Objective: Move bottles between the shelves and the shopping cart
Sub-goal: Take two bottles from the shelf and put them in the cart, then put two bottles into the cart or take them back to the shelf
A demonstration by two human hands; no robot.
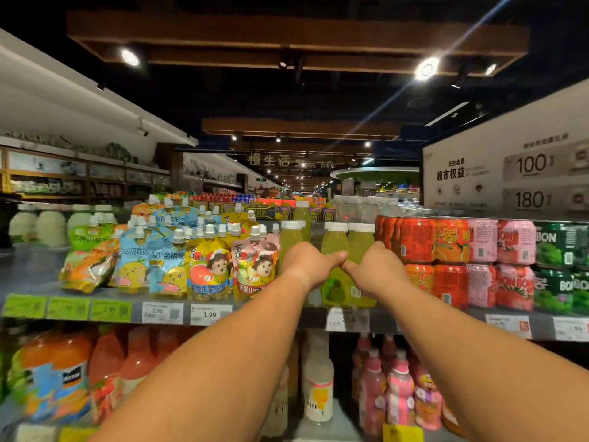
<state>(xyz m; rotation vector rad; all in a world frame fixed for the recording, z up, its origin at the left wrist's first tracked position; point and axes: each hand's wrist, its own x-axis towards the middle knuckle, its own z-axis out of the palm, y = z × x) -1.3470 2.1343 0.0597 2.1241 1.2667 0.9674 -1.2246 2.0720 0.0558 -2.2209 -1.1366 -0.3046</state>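
Note:
Several green juice bottles with white caps stand in the middle of the top shelf [315, 319]. My left hand [307, 264] curls round the left green bottle [290, 239], with its fingers hidden behind. My right hand [377, 272] curls round the right green bottle [363, 242]. Both thumbs meet tip to tip in front of the middle green bottle [334, 245]. No shopping cart is in view.
Spouted drink pouches [204, 266] crowd the shelf to the left of the bottles, and stacked red, pink and green cans [478, 260] stand to the right. The lower shelf holds orange [54, 371], white [318, 384] and pink bottles [398, 393]. More displays lie behind.

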